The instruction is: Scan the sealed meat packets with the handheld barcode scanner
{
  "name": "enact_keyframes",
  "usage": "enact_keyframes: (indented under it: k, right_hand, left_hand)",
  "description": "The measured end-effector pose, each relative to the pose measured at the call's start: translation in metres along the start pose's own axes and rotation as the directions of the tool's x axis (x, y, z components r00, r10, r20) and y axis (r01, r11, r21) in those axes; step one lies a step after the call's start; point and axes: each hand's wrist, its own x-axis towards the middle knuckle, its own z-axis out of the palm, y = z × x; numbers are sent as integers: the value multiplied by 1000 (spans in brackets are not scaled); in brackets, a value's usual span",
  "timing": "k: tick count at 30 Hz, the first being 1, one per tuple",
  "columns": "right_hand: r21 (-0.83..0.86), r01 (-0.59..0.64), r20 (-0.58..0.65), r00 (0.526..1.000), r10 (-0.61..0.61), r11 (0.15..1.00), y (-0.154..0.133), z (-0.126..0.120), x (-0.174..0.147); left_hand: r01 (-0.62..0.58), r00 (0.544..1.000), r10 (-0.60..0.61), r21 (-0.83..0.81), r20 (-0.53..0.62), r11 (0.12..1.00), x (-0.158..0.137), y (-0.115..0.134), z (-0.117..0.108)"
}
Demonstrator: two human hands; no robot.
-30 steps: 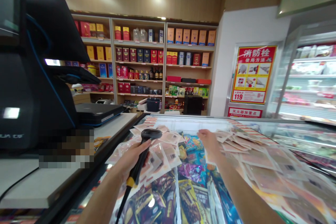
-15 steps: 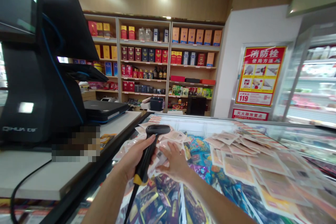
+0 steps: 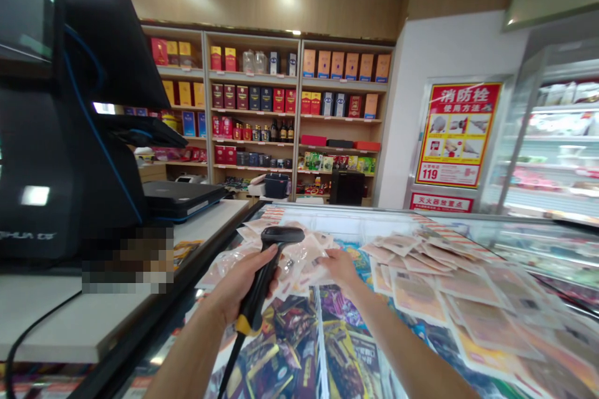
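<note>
Gripping the scanner (image 3: 258, 290), the closed left hand (image 3: 238, 283) sits left of lower centre; the right hand (image 3: 344, 267) pinches the edge of a packet (image 3: 305, 264) at lower centre, likely light, limp, slippery, best held there.

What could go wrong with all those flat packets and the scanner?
The flat packets at the fingertips of the right hand overlap, so two might get picked up together. The pile on the right is loosely spread, so some could slide across the glass top. The barcode scanner in the left hand has a cord, which might snag.
</note>
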Motion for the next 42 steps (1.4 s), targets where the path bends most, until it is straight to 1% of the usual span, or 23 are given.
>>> enact_keyframes:
  k: [2, 3, 5, 8, 10, 12, 18, 22, 30, 34, 37, 40, 42]
  right_hand:
    - [190, -96, -5, 995, 99, 977, -5, -14, 1]
    - [269, -116, -34, 991, 130, 956, -7, -21, 1]
    - [401, -93, -119, 981, 152, 911, -7, -37, 2]
    - [514, -26, -220, 962, 162, 857, -1, -53, 7]
    - [558, 3, -253, 953, 167, 830, 5, -58, 10]
    - [580, 23, -256, 954, 155, 814, 10, -58, 13]
    - [605, 56, -247, 962, 120, 794, 12, -55, 15]
    - [609, 50, -234, 965, 120, 792, 13, -56, 14]
    - [607, 55, -267, 954, 138, 793, 14, -57, 14]
    - [605, 75, -292, 947, 133, 792, 16, -63, 18]
    - [554, 114, -378, 917, 127, 825, 17, -75, 24]
    - [466, 147, -513, 849, 131, 872, 18, -95, 30]
    - [384, 132, -596, 791, 136, 914, 22, -112, 34]
  left_hand:
    - [-7, 1000, 7, 8, 11, 1000, 0, -1, 2]
    - [-7, 1000, 7, 14, 24, 1000, 0, -2, 2]
    - [1, 998, -3, 28, 69, 1000, 0, -4, 3]
    - [24, 990, -29, 38, 139, 999, 0, -8, 5]
    - [32, 984, -37, 33, 172, 999, -1, -11, 6]
    - [34, 980, -39, 32, 196, 999, -2, -12, 9]
    - [69, 969, -83, 67, 234, 995, -5, -11, 16]
    - [61, 967, -72, 54, 242, 997, -6, -11, 16]
    - [49, 969, -54, 29, 240, 998, -6, -10, 15]
    - [44, 977, -47, 17, 206, 999, -4, -10, 13]
    - [43, 985, -45, 16, 169, 999, -1, -10, 11]
    - [14, 995, -18, 32, 100, 999, 1, -9, 10]
    - [-1, 999, -1, 47, 48, 999, 1, -8, 8]
